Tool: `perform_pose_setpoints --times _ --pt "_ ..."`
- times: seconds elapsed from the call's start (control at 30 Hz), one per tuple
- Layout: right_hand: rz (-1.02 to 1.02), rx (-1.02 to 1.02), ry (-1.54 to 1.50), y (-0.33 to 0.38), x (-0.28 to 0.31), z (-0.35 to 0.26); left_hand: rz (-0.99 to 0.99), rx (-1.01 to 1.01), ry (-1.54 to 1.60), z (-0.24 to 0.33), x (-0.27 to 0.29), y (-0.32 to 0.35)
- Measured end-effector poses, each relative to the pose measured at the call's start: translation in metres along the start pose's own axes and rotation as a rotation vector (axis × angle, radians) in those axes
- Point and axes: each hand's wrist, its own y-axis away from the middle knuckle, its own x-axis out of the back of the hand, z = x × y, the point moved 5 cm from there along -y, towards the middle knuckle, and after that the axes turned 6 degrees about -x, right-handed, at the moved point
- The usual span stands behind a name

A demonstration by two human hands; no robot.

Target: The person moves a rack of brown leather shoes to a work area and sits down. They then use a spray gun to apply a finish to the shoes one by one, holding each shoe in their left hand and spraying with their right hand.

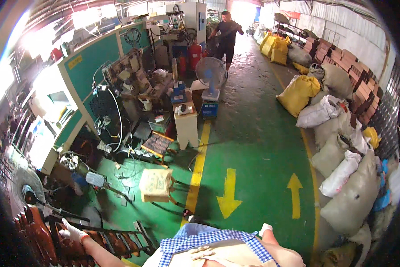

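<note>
My left hand (73, 232), in a white glove, reaches out at the lower left, its fingers apart. It is over or against a dark rack (140, 231) that carries several long, glossy brown pieces (38, 229); whether it touches one of them I cannot tell. On the other side of my body, my right hand (265, 229) hangs low, also in something white. Only a small part of it shows past the blue-checked apron, and its fingers are too small to make out.
A cloth-covered stool (156, 184) stands ahead on the left. Beyond it are a small table (185, 120), a fan (211, 73) and cluttered machines. Stuffed sacks (351, 196) line the right side. A person (226, 35) is farther up the green aisle (253, 147).
</note>
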Motion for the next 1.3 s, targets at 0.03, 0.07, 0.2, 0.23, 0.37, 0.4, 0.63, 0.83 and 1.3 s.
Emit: perform_pose_setpoints --times 0.03,0.07,0.2,0.23,0.37,0.4,0.63,0.83,1.3 --pt "-0.115 -0.201 -0.492 -0.011 -0.011 -0.014 -0.002 -0.014 -0.016 -0.009 -0.01 -0.009" --pt "-0.217 -0.428 -0.934 -0.026 -0.015 -0.029 -0.01 -0.007 -0.028 -0.011 -0.022 -0.013" --pt "-0.058 0.638 -0.071 -0.068 0.02 -0.187 -0.031 0.172 0.102 -0.042 -0.054 -0.031" --pt "0.022 0.873 0.044 -0.07 0.031 -0.231 0.02 0.155 0.252 -0.046 -0.055 -0.03" --pt "-0.285 0.686 -0.322 -0.107 0.091 -0.385 0.18 0.213 0.048 -0.055 -0.047 -0.032" --pt "-0.417 0.524 -0.474 -0.116 0.115 -0.417 0.175 0.154 0.067 -0.051 -0.044 -0.037" --pt "-0.293 0.684 -0.409 -0.098 0.239 -0.525 0.112 0.154 0.131 -0.024 -0.032 -0.009" --pt "0.087 1.052 0.524 -0.116 0.21 -0.5 0.069 -0.096 0.039 0.085 -0.076 0.119" --pt "-0.119 0.755 0.26 -0.177 0.245 -0.531 -0.236 -0.006 0.075 0.186 -0.213 0.313"
